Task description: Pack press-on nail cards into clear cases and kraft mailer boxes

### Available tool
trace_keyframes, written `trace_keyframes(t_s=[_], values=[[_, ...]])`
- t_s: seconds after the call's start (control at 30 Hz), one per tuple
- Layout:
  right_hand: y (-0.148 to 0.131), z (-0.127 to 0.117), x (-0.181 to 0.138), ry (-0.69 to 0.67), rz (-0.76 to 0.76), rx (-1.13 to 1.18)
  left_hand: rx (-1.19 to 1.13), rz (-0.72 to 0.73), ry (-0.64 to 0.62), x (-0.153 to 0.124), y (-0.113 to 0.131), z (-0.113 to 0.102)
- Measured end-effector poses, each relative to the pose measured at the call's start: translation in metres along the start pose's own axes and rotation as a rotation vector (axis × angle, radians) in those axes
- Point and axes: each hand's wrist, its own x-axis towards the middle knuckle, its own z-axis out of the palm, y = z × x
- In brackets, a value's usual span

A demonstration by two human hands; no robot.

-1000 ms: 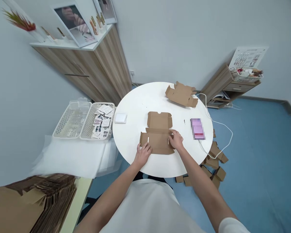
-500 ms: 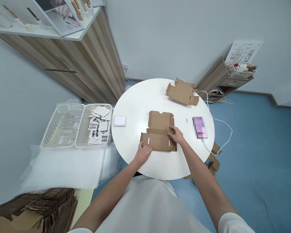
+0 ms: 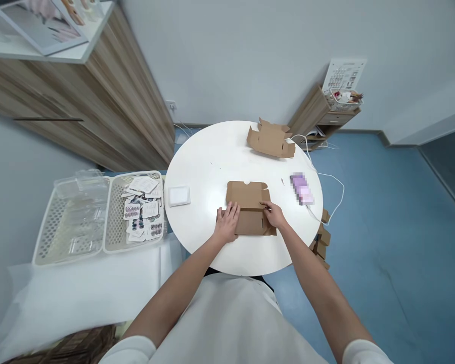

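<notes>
Apparently at the folding step on a round white tabletop [image 3: 200,156], an opened-out brown carton [image 3: 250,222] lies partly under the left hand [image 3: 226,222], fingers slightly spread. The right hand [image 3: 275,215] meets its right side, any pinch unclear; the next move seemingly calls for even pressure.

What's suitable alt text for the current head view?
A person's left grip and right grip touch an opened-out cardboard box on a round white table. A second cardboard piece lies beyond it, with a pixelated purple item to the right; a white basket holding printed cards sits left.
</notes>
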Motion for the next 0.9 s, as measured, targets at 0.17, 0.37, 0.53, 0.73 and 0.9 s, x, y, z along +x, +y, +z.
trace_keyframes(t_s=[0.17, 0.37, 0.53, 0.73, 0.9], values=[[0.002, -0.007, -0.021, 0.013, -0.025, -0.247, -0.008, 0.021, -0.006, 0.01, 0.008, 0.0], [0.001, -0.017, -0.032, -0.161, -0.497, -0.698, -0.003, -0.051, 0.022, 0.01, 0.023, 0.002], [0.005, -0.012, -0.016, -0.282, -0.536, -0.747, -0.054, -0.212, 0.122, -0.004, 0.028, 0.003], [0.013, -0.01, -0.01, -0.297, -0.566, -0.697, -0.464, -0.716, 0.245, -0.041, 0.015, 0.033], [0.016, -0.009, -0.011, -0.316, -0.568, -0.669, -0.711, -0.715, 0.367, -0.037, 0.008, 0.044]])
